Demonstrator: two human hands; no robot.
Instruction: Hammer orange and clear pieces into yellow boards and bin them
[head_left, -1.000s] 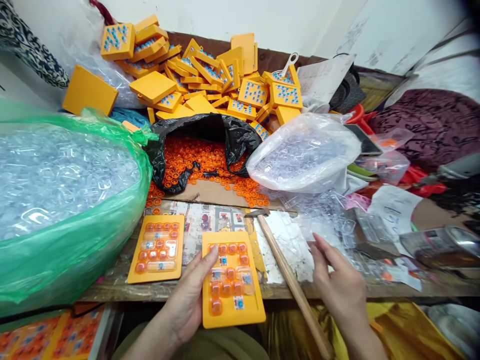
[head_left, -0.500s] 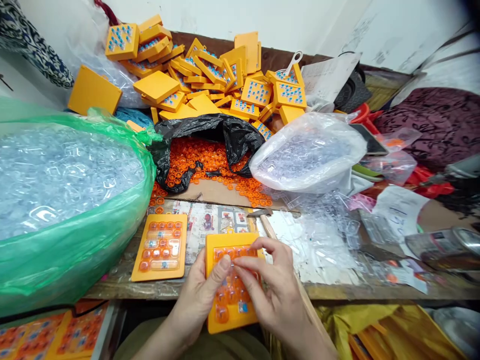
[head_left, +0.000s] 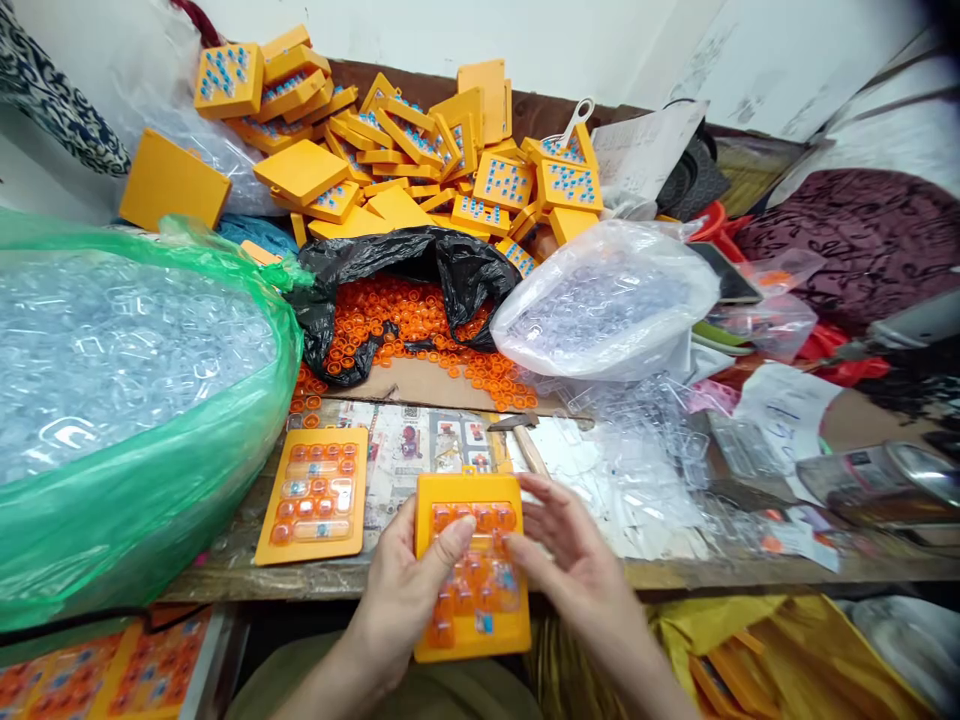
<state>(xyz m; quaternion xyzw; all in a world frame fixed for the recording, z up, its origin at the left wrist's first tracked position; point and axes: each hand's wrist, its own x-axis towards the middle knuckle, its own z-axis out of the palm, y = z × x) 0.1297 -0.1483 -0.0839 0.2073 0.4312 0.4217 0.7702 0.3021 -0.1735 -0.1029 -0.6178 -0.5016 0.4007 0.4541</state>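
My left hand (head_left: pixel 409 570) grips a yellow plastic button panel (head_left: pixel 487 570) by its left side, thumb lying over the front. Orange buttons under clear caps fill its face, and one square near the bottom shows blue. At the panel's right edge is my right hand (head_left: pixel 574 555), its fingers loosely apart and its thumb tip at the edge; I see nothing held in it. A second yellow panel (head_left: pixel 319 495) with orange buttons and clear caps lies on the bench to the left.
Loose orange buttons (head_left: pixel 397 310) spill from a black bag (head_left: pixel 405 245). Clear caps fill a green bag (head_left: pixel 150 490) and a white bag (head_left: pixel 622 340). Yellow cases (head_left: pixel 300 170) are piled behind. A hammer (head_left: pixel 529 445) lies beyond the panel; clear pieces (head_left: pixel 652 450) lie rightward.
My right hand has drawn back from the panel's face to its right edge, and its fingers have spread from a pinch. The panel now stands more squarely. The view has shifted slightly.
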